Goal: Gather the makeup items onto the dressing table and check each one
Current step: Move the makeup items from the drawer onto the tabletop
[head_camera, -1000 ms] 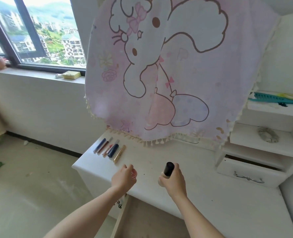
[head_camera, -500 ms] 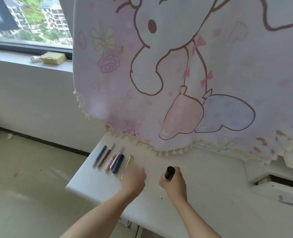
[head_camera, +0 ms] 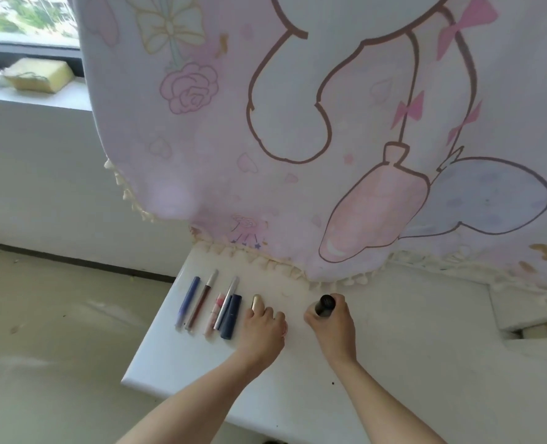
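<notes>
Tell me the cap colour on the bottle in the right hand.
Black: the bottle in the right hand shows it best in the head view.

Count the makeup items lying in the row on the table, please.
6: blue pen, brown-and-silver pencil, pink tube, silver pencil, navy tube, gold tube partly under the left hand. The hand may hide more.

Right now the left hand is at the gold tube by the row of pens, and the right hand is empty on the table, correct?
Not quite. In the head view the right hand is closed around a black-capped bottle. The left hand is at the gold tube beside the row of pens on the table.
</notes>
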A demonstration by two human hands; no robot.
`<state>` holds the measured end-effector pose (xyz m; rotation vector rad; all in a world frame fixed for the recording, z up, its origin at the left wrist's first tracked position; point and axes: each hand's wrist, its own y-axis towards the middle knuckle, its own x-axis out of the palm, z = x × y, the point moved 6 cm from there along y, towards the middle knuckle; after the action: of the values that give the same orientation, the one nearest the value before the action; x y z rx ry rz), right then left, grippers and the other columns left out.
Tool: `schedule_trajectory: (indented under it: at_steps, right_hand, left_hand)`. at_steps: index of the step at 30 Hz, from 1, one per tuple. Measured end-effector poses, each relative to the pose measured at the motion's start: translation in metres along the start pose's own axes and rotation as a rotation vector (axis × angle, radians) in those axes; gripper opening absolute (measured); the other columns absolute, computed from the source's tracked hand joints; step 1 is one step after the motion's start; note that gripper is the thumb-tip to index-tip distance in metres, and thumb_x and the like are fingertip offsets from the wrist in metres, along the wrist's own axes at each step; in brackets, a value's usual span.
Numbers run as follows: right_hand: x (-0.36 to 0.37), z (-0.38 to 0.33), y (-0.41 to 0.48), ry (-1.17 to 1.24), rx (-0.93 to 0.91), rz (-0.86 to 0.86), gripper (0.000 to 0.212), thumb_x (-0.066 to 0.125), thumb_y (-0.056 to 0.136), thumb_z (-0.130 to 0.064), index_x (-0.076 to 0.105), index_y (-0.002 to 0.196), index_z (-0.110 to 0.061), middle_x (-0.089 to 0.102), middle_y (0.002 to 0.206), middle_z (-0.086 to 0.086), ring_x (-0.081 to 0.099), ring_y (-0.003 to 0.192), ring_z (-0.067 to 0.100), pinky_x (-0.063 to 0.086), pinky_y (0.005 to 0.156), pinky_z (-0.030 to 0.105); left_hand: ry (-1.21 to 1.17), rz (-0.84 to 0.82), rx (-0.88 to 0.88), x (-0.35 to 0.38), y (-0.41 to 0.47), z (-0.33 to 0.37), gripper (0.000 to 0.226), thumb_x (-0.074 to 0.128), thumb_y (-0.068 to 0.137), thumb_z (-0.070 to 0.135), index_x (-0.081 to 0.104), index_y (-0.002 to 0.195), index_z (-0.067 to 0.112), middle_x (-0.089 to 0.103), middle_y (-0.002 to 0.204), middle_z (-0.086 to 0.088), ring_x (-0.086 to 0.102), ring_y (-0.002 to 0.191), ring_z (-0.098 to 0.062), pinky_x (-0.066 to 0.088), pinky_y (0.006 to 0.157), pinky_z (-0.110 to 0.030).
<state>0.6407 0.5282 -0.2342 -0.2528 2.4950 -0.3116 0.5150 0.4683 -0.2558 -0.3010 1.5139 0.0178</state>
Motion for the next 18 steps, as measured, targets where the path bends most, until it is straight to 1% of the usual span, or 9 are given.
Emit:
schedule_trajectory:
  at_steps: [6, 9, 11, 12, 13, 15, 16, 17, 18]
  right_hand:
    - [0.005, 0.006, -0.001, -0.005, -0.012, 0.000, 0.024, 0.065, 0.079, -0.016, 0.049, 0.095, -0.009, 0.059, 0.097, 0.011, 0.058, 0.080, 0.027, 0.045, 0.068, 0.031]
    - [0.011, 0.006, 0.002, -0.032, 0.002, -0.050, 0.021, 0.062, 0.079, -0.015, 0.044, 0.087, -0.014, 0.055, 0.095, 0.010, 0.052, 0.075, 0.024, 0.039, 0.065, 0.027]
    - [0.012, 0.007, 0.002, -0.022, 0.036, -0.070, 0.022, 0.061, 0.074, -0.019, 0.044, 0.088, -0.015, 0.055, 0.092, 0.007, 0.050, 0.075, 0.024, 0.038, 0.061, 0.026]
    - [0.010, 0.008, 0.001, -0.020, 0.050, -0.079, 0.027, 0.062, 0.072, -0.021, 0.047, 0.094, -0.015, 0.056, 0.096, 0.006, 0.053, 0.081, 0.026, 0.039, 0.062, 0.026]
    - [0.008, 0.010, -0.001, -0.027, 0.057, -0.092, 0.038, 0.065, 0.074, -0.021, 0.049, 0.108, -0.015, 0.056, 0.108, 0.006, 0.055, 0.093, 0.027, 0.041, 0.068, 0.025]
    - [-0.001, 0.017, -0.012, -0.045, 0.066, -0.105, 0.064, 0.069, 0.078, -0.017, 0.037, 0.133, -0.013, 0.046, 0.131, 0.008, 0.049, 0.119, 0.025, 0.037, 0.083, 0.024]
    - [-0.009, 0.022, -0.020, -0.041, 0.062, -0.094, 0.068, 0.069, 0.079, -0.016, 0.033, 0.137, -0.013, 0.042, 0.136, 0.009, 0.045, 0.124, 0.023, 0.035, 0.086, 0.022]
    - [-0.019, 0.028, -0.029, -0.032, 0.062, -0.075, 0.067, 0.068, 0.080, -0.015, 0.032, 0.137, -0.013, 0.041, 0.138, 0.009, 0.043, 0.126, 0.022, 0.034, 0.088, 0.020]
    - [-0.030, 0.037, -0.039, -0.026, 0.060, -0.046, 0.064, 0.066, 0.082, -0.015, 0.034, 0.137, -0.013, 0.041, 0.137, 0.008, 0.043, 0.127, 0.020, 0.033, 0.089, 0.018]
  left_hand:
    - [-0.016, 0.039, 0.012, 0.005, -0.001, -0.005, 0.039, 0.085, 0.023, 0.033, 0.058, 0.048, 0.020, 0.057, 0.044, 0.004, 0.071, 0.079, -0.030, 0.043, 0.044, -0.023]
    - [-0.017, 0.062, 0.039, 0.004, -0.003, -0.005, 0.041, 0.086, 0.022, 0.033, 0.060, 0.051, 0.019, 0.056, 0.046, 0.004, 0.070, 0.069, -0.028, 0.042, 0.045, -0.021]
    - [-0.033, 0.079, 0.027, 0.003, -0.004, -0.005, 0.047, 0.087, 0.020, 0.035, 0.064, 0.057, 0.018, 0.058, 0.050, 0.003, 0.068, 0.065, -0.025, 0.043, 0.045, -0.021]
    - [-0.028, 0.092, 0.017, -0.001, -0.007, -0.003, 0.051, 0.087, 0.021, 0.037, 0.067, 0.064, 0.018, 0.061, 0.056, 0.002, 0.068, 0.068, -0.025, 0.044, 0.047, -0.021]
    - [-0.031, 0.075, -0.003, -0.004, -0.011, -0.004, 0.055, 0.087, 0.029, 0.039, 0.069, 0.076, 0.016, 0.064, 0.067, 0.000, 0.068, 0.078, -0.026, 0.046, 0.052, -0.023]
    - [-0.097, 0.057, -0.037, -0.011, -0.019, 0.000, 0.056, 0.075, 0.065, 0.041, 0.060, 0.111, 0.014, 0.061, 0.104, -0.004, 0.055, 0.112, -0.030, 0.047, 0.076, -0.032]
    - [-0.116, 0.064, -0.047, -0.011, -0.024, 0.004, 0.054, 0.068, 0.074, 0.039, 0.055, 0.119, 0.013, 0.058, 0.113, -0.005, 0.050, 0.119, -0.031, 0.045, 0.083, -0.035]
    - [-0.146, 0.086, -0.028, -0.014, -0.030, 0.011, 0.053, 0.072, 0.070, 0.037, 0.058, 0.115, 0.012, 0.061, 0.110, -0.006, 0.055, 0.112, -0.031, 0.048, 0.081, -0.037]
    - [-0.150, 0.089, 0.000, -0.015, -0.037, 0.020, 0.053, 0.080, 0.060, 0.036, 0.065, 0.105, 0.011, 0.066, 0.099, -0.006, 0.063, 0.098, -0.030, 0.052, 0.073, -0.037]
